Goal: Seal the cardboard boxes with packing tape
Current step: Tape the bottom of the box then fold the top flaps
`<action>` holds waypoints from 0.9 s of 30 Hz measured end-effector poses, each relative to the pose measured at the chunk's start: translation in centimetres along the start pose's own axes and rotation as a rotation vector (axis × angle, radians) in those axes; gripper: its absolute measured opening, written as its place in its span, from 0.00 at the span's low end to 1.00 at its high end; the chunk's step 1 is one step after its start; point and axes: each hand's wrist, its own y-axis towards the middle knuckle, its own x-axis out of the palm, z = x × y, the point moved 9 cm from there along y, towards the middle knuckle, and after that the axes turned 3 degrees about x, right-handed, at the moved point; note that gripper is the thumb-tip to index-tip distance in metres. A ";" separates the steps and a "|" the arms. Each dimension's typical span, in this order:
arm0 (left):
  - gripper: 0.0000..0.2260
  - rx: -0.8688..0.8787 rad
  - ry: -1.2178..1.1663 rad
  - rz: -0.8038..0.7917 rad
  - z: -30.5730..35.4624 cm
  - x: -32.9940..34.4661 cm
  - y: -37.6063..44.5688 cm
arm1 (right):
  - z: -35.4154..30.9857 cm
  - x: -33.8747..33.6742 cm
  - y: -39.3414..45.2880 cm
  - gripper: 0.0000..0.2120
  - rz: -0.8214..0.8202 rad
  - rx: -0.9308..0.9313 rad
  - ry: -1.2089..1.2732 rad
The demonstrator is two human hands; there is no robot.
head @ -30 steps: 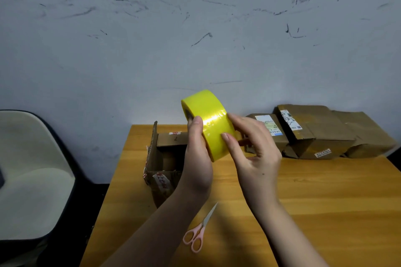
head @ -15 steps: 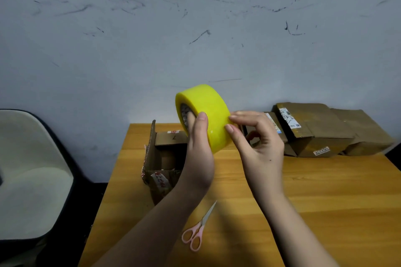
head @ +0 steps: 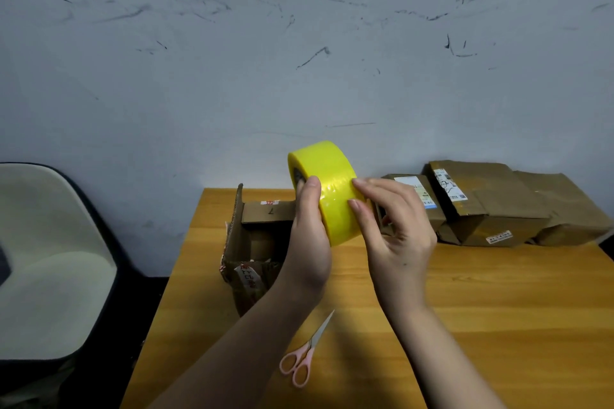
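Note:
A yellow roll of packing tape (head: pixel 327 178) is held upright above the wooden table (head: pixel 481 315). My left hand (head: pixel 309 239) grips the roll from its left side, thumb on the rim by the core. My right hand (head: pixel 392 229) holds the roll's right side, its fingertips lying on the outer yellow surface. Behind my left hand stands an open cardboard box (head: pixel 254 236) with its flaps up. Several closed cardboard boxes (head: pixel 491 202) with labels lie at the back right of the table.
Pink-handled scissors (head: pixel 307 352) lie on the table in front of my arms. A pale chair (head: pixel 43 259) with a dark frame stands left of the table. A scuffed grey wall (head: pixel 299 60) rises behind the table.
The roll has turned a little in my hands and my right fingertips have slid over its outer surface. The view has shifted slightly.

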 end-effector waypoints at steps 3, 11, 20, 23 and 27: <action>0.31 0.007 0.004 0.049 0.3 -0.6 0.0 | 0.2 0.2 0.0 0.06 -0.014 0.004 -0.009; 0.41 0.160 0.165 0.079 1.6 -0.8 0.1 | 1.4 0.9 -0.6 0.07 0.001 0.251 0.183; 0.36 0.001 0.079 0.042 0.4 -1.3 0.9 | 1.5 1.2 -0.6 0.08 -0.011 0.176 0.117; 0.24 -0.027 0.040 -0.014 -0.3 -1.0 1.2 | 0.9 1.1 -0.3 0.10 -0.015 0.080 0.039; 0.23 -0.035 0.035 -0.021 -0.3 -1.0 1.0 | 0.6 0.9 -0.2 0.09 -0.019 0.043 0.005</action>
